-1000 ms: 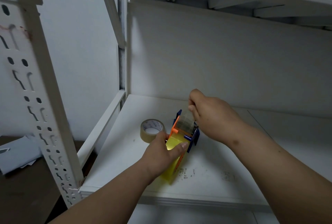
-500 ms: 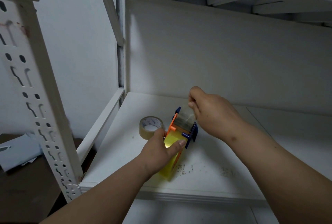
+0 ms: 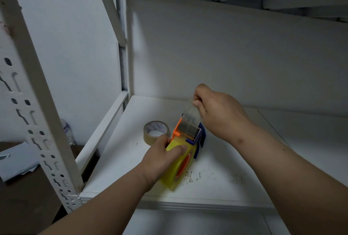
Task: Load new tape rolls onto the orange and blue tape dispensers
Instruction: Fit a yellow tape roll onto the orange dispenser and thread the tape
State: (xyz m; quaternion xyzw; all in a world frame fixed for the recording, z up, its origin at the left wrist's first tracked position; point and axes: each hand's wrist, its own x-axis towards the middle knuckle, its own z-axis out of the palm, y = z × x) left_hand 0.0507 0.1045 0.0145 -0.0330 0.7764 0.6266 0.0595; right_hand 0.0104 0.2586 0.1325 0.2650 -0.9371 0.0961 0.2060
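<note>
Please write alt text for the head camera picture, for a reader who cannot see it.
On a white shelf, the left hand grips a yellow tape roll in an orange and blue dispenser, while the right hand pinches the clear tape end. A brown roll lies beside them.

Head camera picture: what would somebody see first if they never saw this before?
Probably the bright yellow tape roll in the orange and blue tape dispenser, mid-shelf, gripped by the left hand. Just above it, the right hand pinches a clear tape strip pulled up from the dispenser. A spare brown tape roll lies flat on the white shelf, left of the dispenser.
</note>
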